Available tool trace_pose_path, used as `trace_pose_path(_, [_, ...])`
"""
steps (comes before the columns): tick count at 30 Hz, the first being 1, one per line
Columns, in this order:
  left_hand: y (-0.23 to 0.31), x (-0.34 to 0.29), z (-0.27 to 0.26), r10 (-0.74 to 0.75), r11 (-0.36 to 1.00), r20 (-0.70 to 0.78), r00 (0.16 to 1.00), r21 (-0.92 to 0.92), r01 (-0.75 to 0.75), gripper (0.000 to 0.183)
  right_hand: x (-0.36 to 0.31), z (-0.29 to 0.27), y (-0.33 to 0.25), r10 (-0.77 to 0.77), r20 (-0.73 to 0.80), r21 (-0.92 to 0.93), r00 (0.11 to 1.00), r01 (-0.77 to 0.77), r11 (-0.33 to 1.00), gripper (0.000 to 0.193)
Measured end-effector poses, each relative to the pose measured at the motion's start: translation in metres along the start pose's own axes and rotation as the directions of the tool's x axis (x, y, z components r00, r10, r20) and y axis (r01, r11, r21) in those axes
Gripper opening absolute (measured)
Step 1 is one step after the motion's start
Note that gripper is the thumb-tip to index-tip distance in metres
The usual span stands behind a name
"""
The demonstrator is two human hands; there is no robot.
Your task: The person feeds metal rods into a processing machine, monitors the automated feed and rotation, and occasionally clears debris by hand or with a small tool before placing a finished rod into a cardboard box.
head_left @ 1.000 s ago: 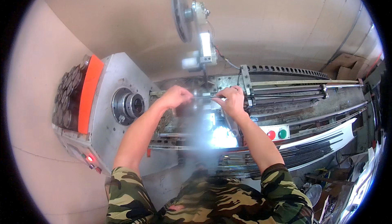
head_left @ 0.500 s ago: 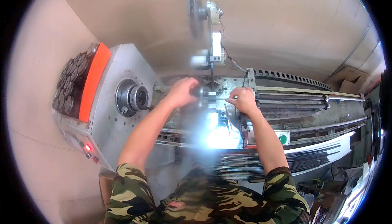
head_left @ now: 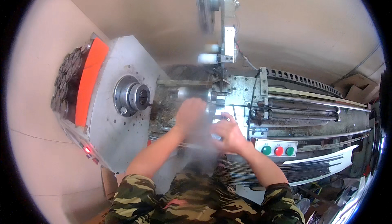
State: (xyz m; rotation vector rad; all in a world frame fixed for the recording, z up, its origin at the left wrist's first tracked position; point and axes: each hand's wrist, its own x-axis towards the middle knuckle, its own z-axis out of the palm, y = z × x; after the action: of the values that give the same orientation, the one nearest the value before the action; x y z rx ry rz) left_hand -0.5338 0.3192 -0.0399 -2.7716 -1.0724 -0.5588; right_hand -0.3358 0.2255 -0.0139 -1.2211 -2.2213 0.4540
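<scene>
Over the machine bed, my left hand (head_left: pixel 191 113) is smeared by motion and haze, so its fingers do not show clearly. It is nearest a pale roller (head_left: pixel 185 93). My right hand (head_left: pixel 229 133) is just below a thin dark rod (head_left: pixel 239 105) running sideways through the carriage (head_left: pixel 241 86). Its fingers are bent and look apart, with nothing visible between them. To the left, the round steel chuck (head_left: pixel 141 97) projects from the grey machine housing (head_left: pixel 122 64).
A control box (head_left: pixel 276 147) with green and red buttons sits right of my right hand. Long thin rods (head_left: pixel 281 170) lie on a white tray (head_left: pixel 345 153) below it. An upright arm (head_left: pixel 228 44) carries a wheel (head_left: pixel 206 5). Round metal pieces (head_left: pixel 67 81) fill the left side.
Both hands have come down toward me from the rod, and my right hand has let go of it. The bright glare has gone, and the view has shifted slightly.
</scene>
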Motion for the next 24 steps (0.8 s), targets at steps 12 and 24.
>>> trace_pose_path(12, [-0.012,-0.028,0.032,0.127,0.989,-0.066,0.990,-0.066,-0.131,0.031,0.012,0.044,-0.018,0.157,-0.290,0.176,0.944,-0.109,0.978,0.014])
trace_pose_path(24, [-0.082,-0.041,-0.013,0.056,0.936,0.205,0.977,-0.352,0.020,0.023,0.068,0.081,-0.066,0.125,-0.384,0.190,0.915,-0.054,0.980,0.016])
